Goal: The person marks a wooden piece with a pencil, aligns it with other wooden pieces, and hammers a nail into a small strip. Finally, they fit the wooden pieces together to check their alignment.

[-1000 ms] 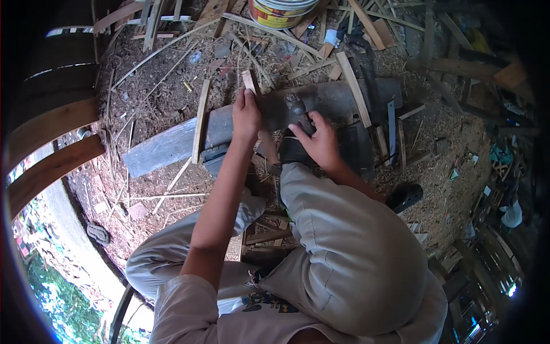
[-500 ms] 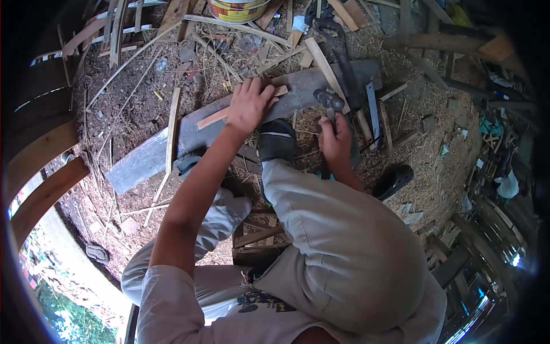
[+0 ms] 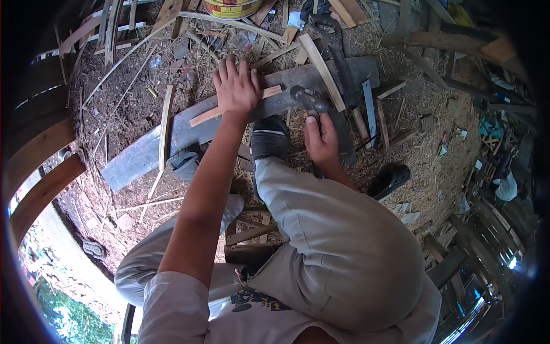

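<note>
Hammer (image 3: pixel 309 100) up in the right grip (image 3: pixel 324 137), fingers and thumb seemingly closed around the handle just beneath the head, probably for control rather than reach. Head apparently clear of the long grey board (image 3: pixel 134 160), though hard to judge from overhead. Wooden strip (image 3: pixel 206 117) lying lengthwise along the board, slightly aslant, both ends bare on either side of the left grip (image 3: pixel 236 92). Fingers there spread and pointing away past the far edge, palm or wrist laid over the strip, likely to steady it against the flat backing; cannot tell how firmly. Shoe (image 3: pixel 269 140) just beside the board's near edge, perhaps handy as a stop; contact not clear. Pale lath (image 3: pixel 166 126) set crosswise over the left part of the board, second lath (image 3: pixel 322 71) across the right part, both perhaps simply within reach. Flat metal blade (image 3: pixel 369 112) on the ground (image 3: pixel 447 189) near the board's right end, seemingly laid aside.
</note>
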Available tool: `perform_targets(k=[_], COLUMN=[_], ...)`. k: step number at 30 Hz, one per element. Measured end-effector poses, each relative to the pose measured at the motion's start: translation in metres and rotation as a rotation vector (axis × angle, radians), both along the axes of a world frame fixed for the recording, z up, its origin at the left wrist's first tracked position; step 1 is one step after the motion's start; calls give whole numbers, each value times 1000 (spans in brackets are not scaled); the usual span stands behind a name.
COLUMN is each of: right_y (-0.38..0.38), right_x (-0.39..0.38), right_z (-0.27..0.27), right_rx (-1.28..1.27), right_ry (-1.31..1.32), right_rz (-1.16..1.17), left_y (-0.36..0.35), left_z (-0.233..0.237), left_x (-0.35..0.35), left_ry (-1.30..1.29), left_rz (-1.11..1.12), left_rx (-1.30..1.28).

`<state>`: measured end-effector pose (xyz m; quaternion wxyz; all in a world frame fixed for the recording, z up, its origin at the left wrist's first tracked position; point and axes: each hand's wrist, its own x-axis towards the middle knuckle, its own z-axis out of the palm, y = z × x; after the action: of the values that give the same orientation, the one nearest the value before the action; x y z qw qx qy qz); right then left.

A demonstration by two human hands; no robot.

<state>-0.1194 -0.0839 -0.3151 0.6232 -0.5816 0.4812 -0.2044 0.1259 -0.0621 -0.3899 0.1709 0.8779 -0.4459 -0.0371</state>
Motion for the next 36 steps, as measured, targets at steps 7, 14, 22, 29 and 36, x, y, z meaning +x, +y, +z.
perform_targets(k=[7,14,22,29,36], right_y=[1,-9,-11,-11,-17], right_x=[9,20,32,30,36], right_z=[16,11,9,45,36], right_rx=[-124,-176,-461,-216,-401], right_ry=[-38,110,118,-32,68], right_rz=[15,123,173,58,200], left_y=[1,1,0,-2,-1], left_z=[-7,-7,-7,-5,-4], left_x=[-2,-1,-2,-3,-4], left_ry=[-114,-117,-84,-95,-106], left_rz=[16,18,20,44,54], left_rx=[57,92,73,159,112])
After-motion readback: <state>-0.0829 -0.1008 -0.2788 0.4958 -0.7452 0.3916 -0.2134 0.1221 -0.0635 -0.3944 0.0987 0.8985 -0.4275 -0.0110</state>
